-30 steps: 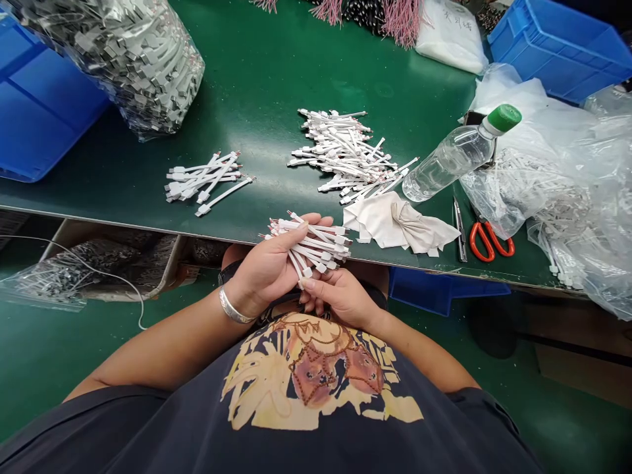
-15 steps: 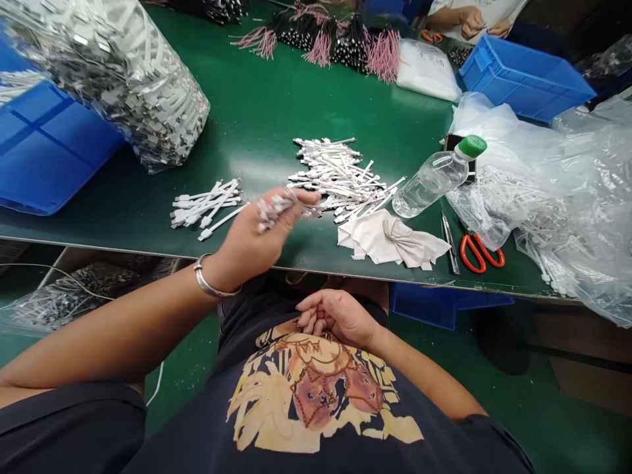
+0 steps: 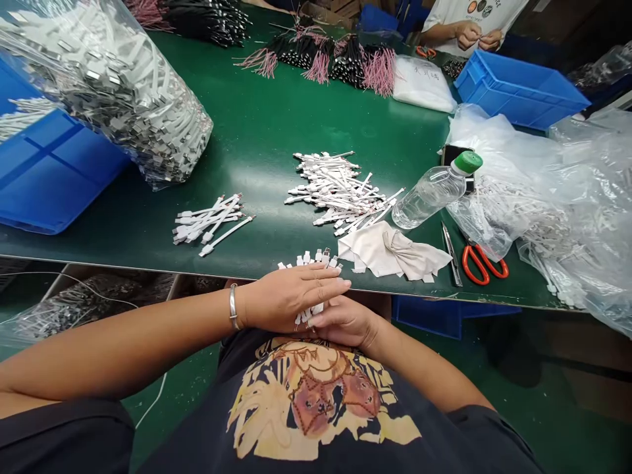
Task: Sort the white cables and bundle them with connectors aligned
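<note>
A bundle of short white USB cables point(image 3: 316, 255) lies between my two hands at the table's front edge, above my lap. From above, my left hand point(image 3: 291, 293) rests across it, fingers stretched out flat. Beneath, my right hand point(image 3: 348, 320) is closed around the bundle, its thumb beside the near cable ends. Plugs poke out beyond the left fingers; the middle of the bundle is hidden. A big heap of the same cables point(image 3: 340, 187) lies ahead on the green table, with a smaller pile point(image 3: 207, 218) to the left.
At left, a full clear bag of cables point(image 3: 162, 112) leans over a blue bin point(image 3: 59, 174). A water bottle point(image 3: 429, 194), cloth point(image 3: 395, 253), tweezers point(image 3: 451, 253) and red-handled scissors point(image 3: 476, 263) lie right, near plastic bags point(image 3: 553, 191). Across the table, a person's hands point(image 3: 469, 34) show behind a blue crate point(image 3: 521, 92).
My left hand has come down and right from over the table, bringing the cables to my right hand. The right hand has risen slightly from my lap and closed on them.
</note>
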Demonstrator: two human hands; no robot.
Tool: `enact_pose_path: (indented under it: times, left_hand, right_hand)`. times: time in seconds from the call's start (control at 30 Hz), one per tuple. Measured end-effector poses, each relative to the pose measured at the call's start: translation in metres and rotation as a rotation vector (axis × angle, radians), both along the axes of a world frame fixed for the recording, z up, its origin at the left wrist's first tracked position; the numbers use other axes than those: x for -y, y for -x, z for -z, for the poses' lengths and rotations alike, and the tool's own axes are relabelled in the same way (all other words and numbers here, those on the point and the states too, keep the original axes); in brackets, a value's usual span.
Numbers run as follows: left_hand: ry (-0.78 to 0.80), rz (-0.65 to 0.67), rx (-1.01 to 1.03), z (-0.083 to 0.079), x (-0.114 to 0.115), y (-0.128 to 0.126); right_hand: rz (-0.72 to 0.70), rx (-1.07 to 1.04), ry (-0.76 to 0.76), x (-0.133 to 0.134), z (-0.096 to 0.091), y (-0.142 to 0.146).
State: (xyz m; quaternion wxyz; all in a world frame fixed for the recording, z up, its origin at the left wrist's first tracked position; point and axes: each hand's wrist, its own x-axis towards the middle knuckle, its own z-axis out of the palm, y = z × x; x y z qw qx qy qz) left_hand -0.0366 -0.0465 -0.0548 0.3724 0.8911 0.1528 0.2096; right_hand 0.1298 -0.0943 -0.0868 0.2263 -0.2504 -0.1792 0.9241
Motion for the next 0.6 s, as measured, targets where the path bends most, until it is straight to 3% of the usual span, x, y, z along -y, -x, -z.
enact_pose_path:
  times: [0.23,0.37,0.6]
  left_hand:
    - [0.065,0.041,0.088,-0.004,-0.001,0.000]
    - [-0.059,0.053,0.114,-0.005,0.002,0.002]
    - [-0.399,0.013,-0.098,0.005,0.011,0.003]
  right_hand:
    - [0.068,-0.027,0.019,-0.004,0.004,0.009]
    - [0.031,-0.007,0.038,-0.003,0.003,0.014]
    - [0.123,0.055,0.087,0.004,0.000,0.018]
